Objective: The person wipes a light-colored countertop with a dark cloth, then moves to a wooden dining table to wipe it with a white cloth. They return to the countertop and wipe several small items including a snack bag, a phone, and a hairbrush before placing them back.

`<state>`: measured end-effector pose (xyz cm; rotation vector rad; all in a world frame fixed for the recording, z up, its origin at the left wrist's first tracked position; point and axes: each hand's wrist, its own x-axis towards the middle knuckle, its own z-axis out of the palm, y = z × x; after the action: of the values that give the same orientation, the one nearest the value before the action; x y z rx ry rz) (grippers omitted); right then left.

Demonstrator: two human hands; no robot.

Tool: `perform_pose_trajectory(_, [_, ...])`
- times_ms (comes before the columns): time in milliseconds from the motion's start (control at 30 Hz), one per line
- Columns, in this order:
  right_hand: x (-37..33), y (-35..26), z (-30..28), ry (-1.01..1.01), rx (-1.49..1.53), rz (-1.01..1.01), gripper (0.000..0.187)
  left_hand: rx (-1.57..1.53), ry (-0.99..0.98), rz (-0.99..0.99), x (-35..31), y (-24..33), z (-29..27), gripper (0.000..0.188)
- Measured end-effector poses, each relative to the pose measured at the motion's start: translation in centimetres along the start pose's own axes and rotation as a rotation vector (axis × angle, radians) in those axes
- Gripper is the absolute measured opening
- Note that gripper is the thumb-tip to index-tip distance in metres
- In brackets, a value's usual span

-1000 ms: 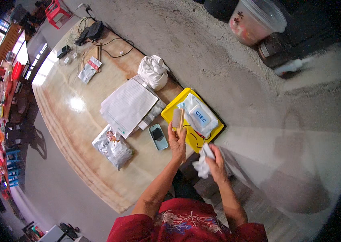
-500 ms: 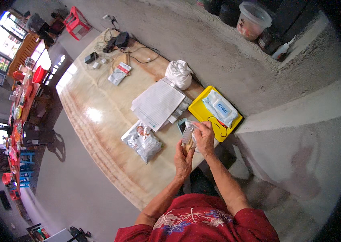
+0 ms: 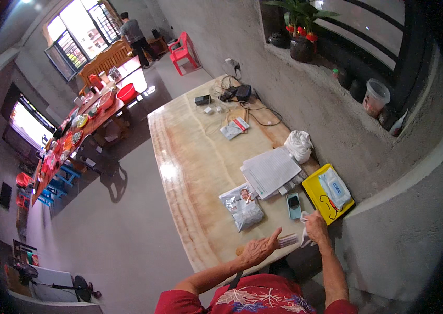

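Observation:
My left hand (image 3: 259, 251) is closed around a brush with a wooden body and pale bristles (image 3: 287, 240); the bristles show past the fingers, and its middle is hidden by the hand. In my right hand (image 3: 316, 228) is a crumpled white cloth or wipe (image 3: 304, 239), which hangs down close to the bristle end. Both hands are at the near right edge of the marble-patterned table (image 3: 200, 172). Just beyond them lies a phone in a light blue case (image 3: 294, 205). A yellow tray (image 3: 313, 184) with a white pack of wipes (image 3: 335, 191) lies beyond my right hand.
A silvery plastic bag (image 3: 242, 208), printed sheets (image 3: 271, 170) and a white bundle (image 3: 299, 146) lie on the table. Chargers and cables (image 3: 232, 94) are at its far end. A grey wall (image 3: 336, 115) runs along the right. Another person (image 3: 135, 39) stands far off.
The brush and the cloth, which were together, are now apart: my left hand has moved left with the brush, my right hand holds the cloth. The view has swung left.

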<state>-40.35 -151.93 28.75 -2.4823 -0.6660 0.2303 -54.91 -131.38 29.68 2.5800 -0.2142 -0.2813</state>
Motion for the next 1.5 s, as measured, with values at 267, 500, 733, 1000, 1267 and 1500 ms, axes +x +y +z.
perform_pose_trajectory(267, [-4.7,-9.2,1.7,0.085,-0.056,-0.325,0.019,-0.185,0.144,-0.093,-0.8,1.6,-0.7,0.068])
perform_pose_trajectory(500, [-3.7,1.8,1.8,0.251,0.172,0.119,0.015,-0.38,0.114,0.007,-1.8,-1.4,1.8,0.063])
perform_pose_trajectory(733, [-2.8,-5.5,6.7,0.502,0.62,0.334,0.027,-1.35,-0.081,-0.304,-0.9,2.8,0.2,0.059])
perform_pose_trajectory(1000, [-4.8,-11.0,1.9,0.452,0.343,-0.093,0.023,-0.859,0.244,-0.119,-1.4,0.5,1.8,0.059])
perform_pose_trajectory(1267, [-5.3,-8.5,1.2,0.135,0.901,0.127,0.016,-0.652,0.066,0.017,-4.3,-0.9,-1.1,0.057])
perform_pose_trajectory(1500, [-6.7,-6.9,1.6,-0.14,0.82,0.282,0.02,-0.591,0.022,0.142,-6.2,-1.0,-1.4,0.057])
